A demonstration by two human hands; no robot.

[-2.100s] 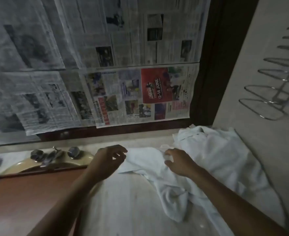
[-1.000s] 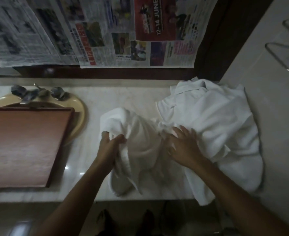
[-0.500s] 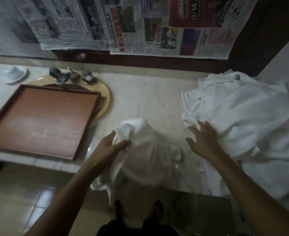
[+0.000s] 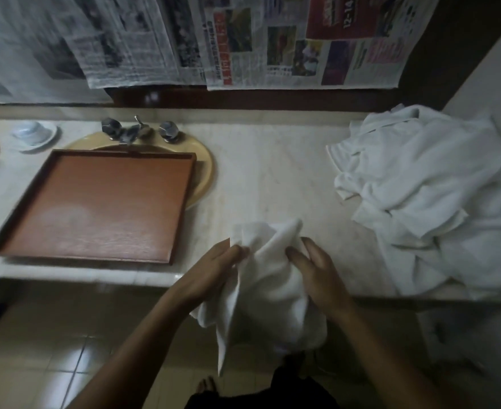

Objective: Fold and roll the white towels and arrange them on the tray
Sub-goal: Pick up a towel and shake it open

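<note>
A crumpled white towel (image 4: 268,278) hangs over the counter's front edge between my two hands. My left hand (image 4: 213,268) grips its left upper edge, thumb over the cloth. My right hand (image 4: 314,270) presses on its right side with fingers curled into the fabric. A pile of several white towels (image 4: 426,196) lies at the right end of the counter, apart from both hands. The brown wooden tray (image 4: 95,202) sits to the left over the sink, with nothing in it.
A yellow sink (image 4: 205,169) with chrome taps (image 4: 138,131) lies under the tray. A small white dish (image 4: 34,135) stands at the far left. Newspapers (image 4: 243,39) cover the wall behind. The marble counter (image 4: 272,172) ends at a front edge above a tiled floor.
One towel has been pulled out of the pile and dragged left toward the counter's edge. My right hand left the pile and came onto this towel. The view swung left and down.
</note>
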